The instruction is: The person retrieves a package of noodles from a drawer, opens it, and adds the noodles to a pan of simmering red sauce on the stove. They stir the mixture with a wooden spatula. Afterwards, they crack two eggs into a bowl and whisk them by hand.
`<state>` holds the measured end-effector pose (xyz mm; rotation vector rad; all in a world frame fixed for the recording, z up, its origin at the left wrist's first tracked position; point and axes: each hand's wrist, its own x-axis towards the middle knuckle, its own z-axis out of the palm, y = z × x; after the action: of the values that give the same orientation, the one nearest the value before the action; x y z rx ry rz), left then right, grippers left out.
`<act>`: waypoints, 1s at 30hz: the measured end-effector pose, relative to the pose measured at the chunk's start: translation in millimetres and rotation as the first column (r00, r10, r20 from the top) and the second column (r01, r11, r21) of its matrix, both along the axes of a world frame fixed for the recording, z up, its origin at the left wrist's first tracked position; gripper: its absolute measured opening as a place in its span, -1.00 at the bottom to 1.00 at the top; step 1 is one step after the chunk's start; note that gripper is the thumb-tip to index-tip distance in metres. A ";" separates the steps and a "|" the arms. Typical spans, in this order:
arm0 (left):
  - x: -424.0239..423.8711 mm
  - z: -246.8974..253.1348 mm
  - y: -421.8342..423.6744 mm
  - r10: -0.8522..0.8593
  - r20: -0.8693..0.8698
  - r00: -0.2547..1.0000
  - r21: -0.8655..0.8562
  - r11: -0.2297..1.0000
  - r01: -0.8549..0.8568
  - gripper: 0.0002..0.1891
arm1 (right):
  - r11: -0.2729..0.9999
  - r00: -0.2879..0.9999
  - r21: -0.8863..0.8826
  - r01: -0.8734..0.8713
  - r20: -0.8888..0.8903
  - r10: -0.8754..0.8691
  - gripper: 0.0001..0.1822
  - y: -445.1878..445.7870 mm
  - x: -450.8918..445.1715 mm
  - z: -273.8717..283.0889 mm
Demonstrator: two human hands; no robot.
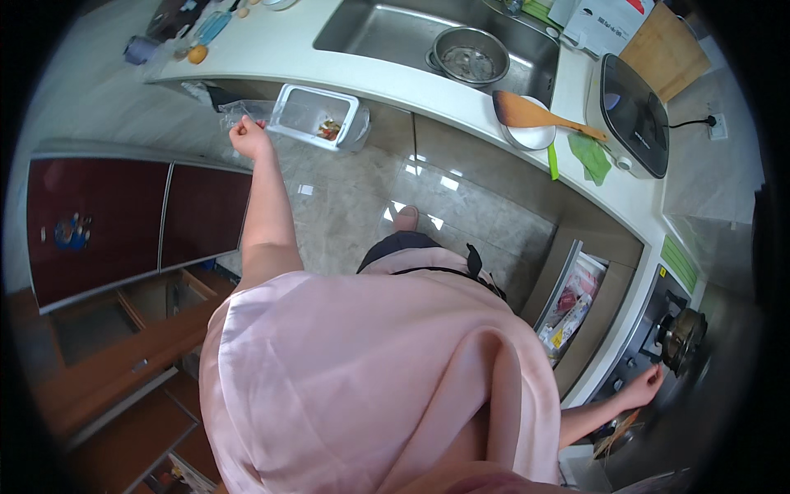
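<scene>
My left hand [249, 137] is stretched out on the left, fingers pinched on a piece of clear plastic film [250, 111]. The film reaches to the rim of a white bin [316, 91], which hangs at the counter front with a clear liner and some food scraps [329, 129] inside. Far to the right, my right hand [643, 388] is over the gas stove [628, 355], its fingertips beside a dark pot or pan [682, 341]. Whether those fingers grip anything is too small to tell.
A metal pot [471, 57] stands in the steel sink [382, 34]. A wooden spatula [537, 117] lies across a white bowl [528, 137], near a green cloth [590, 157] and a countertop appliance [636, 114]. An open drawer [574, 296] juts out below the counter.
</scene>
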<state>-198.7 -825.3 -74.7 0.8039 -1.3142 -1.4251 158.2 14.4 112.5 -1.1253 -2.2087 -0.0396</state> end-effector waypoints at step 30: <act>-16.1 24.1 35.3 -0.477 0.877 -0.054 0.338 0.534 0.775 -0.72 | 0.771 0.635 -0.046 -0.635 0.537 0.555 -0.83 -183.0 -446.7 -145.1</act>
<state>-214.8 -790.0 -50.6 0.8455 -3.1626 -1.3352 -288.5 -168.6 -32.6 -0.2387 -2.9180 -0.2508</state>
